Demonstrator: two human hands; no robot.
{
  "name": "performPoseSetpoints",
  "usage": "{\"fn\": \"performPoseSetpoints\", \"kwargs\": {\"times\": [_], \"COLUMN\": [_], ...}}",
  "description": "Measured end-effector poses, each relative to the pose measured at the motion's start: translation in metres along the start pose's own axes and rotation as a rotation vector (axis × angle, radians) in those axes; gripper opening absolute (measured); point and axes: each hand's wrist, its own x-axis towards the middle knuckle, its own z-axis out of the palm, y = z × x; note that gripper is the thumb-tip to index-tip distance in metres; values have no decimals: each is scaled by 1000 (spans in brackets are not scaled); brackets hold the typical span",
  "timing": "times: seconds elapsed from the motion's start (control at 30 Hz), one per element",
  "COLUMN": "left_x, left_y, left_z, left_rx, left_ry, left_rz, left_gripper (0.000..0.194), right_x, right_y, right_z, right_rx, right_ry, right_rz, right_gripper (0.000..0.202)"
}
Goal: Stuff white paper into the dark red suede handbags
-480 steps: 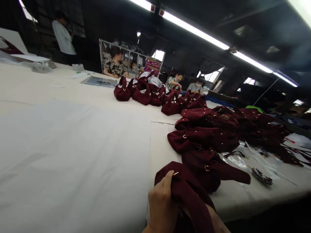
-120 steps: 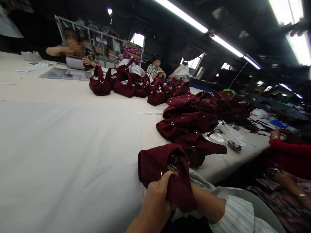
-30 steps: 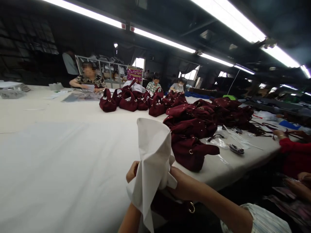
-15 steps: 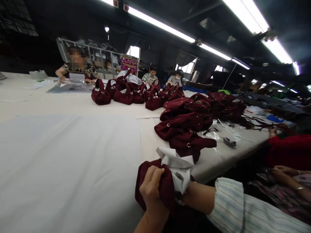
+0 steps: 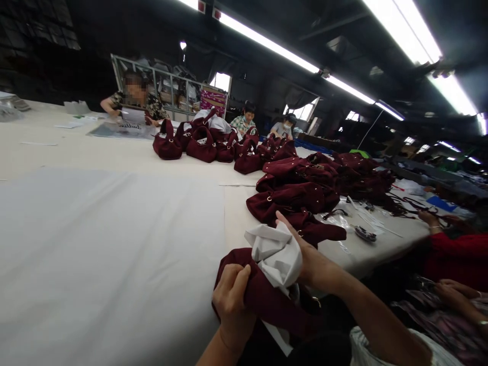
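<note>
At the table's near edge my left hand (image 5: 231,305) grips the rim of a dark red suede bag (image 5: 263,300). A crumpled sheet of white paper (image 5: 276,251) bulges out of the bag's mouth. My right hand (image 5: 308,256) presses against the paper from the right, fingers pointing up over it. Just beyond lie flat red bags in a pile (image 5: 295,201), the nearest about a hand's width from my right hand.
A wide white table (image 5: 107,229) stretches left and away. Stuffed upright red bags (image 5: 206,145) stand further back. Small hardware and clear packets (image 5: 362,231) lie right of the pile. A person in red (image 5: 453,244) works at the right; other people sit at the far side.
The white paper, held up as a tall cone a second ago, has been crumpled down into the bag's mouth. My right hand has come over the top of it.
</note>
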Motion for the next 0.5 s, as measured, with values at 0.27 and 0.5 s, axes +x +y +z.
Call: {"fn": "performPoseSetpoints", "kwargs": {"times": [0.27,0.5], "left_x": [14,29], "left_y": [-10,0], "left_z": [-2,5], "left_rx": [-52,-165], "left_ry": [2,-27], "left_rz": [-240,-321], "left_gripper": [10,8], "right_x": [-10,-24], "right_y": [38,52], "right_z": [43,45], "right_rx": [-405,-817], "right_ry": [62,-209], "right_rz": [-543,-561], "right_gripper": [5,40]}}
